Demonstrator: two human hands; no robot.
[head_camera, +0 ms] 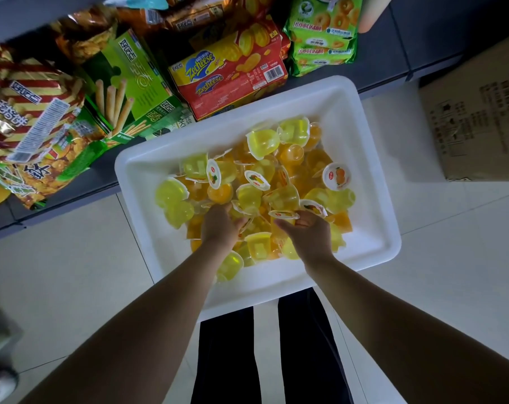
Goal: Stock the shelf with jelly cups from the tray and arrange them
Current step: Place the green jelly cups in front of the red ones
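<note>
Both hands reach into the white tray (372, 228) of jelly cups (256, 182). Left hand (219, 225) buries its fingertips among them, grip unclear; right hand (308, 233) curls round a lidded cup (285, 214), partly hidden.

A tray (372, 176) sits on the floor (72, 272) at the centre, its far edge against a low shelf (407, 53). Jelly cups (262, 185) lie heaped in the tray. On the shelf, snack bags (28, 118) lie far left, boxes (230, 74) behind the tray, packets (323, 33) far right. A carton (477, 112) stands right of the tray.
</note>
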